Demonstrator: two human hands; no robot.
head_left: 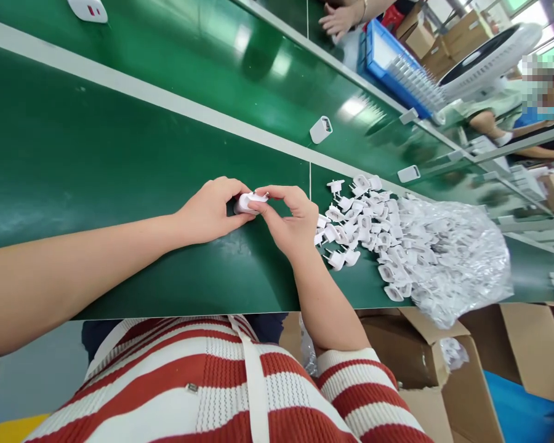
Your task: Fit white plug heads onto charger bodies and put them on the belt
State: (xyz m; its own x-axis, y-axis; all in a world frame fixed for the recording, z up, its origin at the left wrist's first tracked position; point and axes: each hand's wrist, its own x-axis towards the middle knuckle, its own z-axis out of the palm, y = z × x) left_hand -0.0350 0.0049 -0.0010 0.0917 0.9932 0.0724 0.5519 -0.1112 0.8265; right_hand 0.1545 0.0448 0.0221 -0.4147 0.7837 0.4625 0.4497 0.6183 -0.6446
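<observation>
My left hand [207,210] is closed around a white charger [242,205], held low over the green bench. The thumb and forefinger of my right hand [298,218] pinch a white plug head [259,198] with metal pins, which sits against the charger's right end. Whether the two pieces are fully joined cannot be made out. Just right of my right hand spreads a pile of loose white plug heads [362,224], many with their pins showing. Beyond them, more of these pieces fill a clear plastic bag [466,252] lying on its side.
White chargers [321,130] stand spaced along the green strip [189,80] past the pale dividing line. Across it are a blue tray [373,52] of upright parts, a fan [489,58] and a co-worker's hand [339,21]. Open cardboard boxes [471,394] sit below the bench edge.
</observation>
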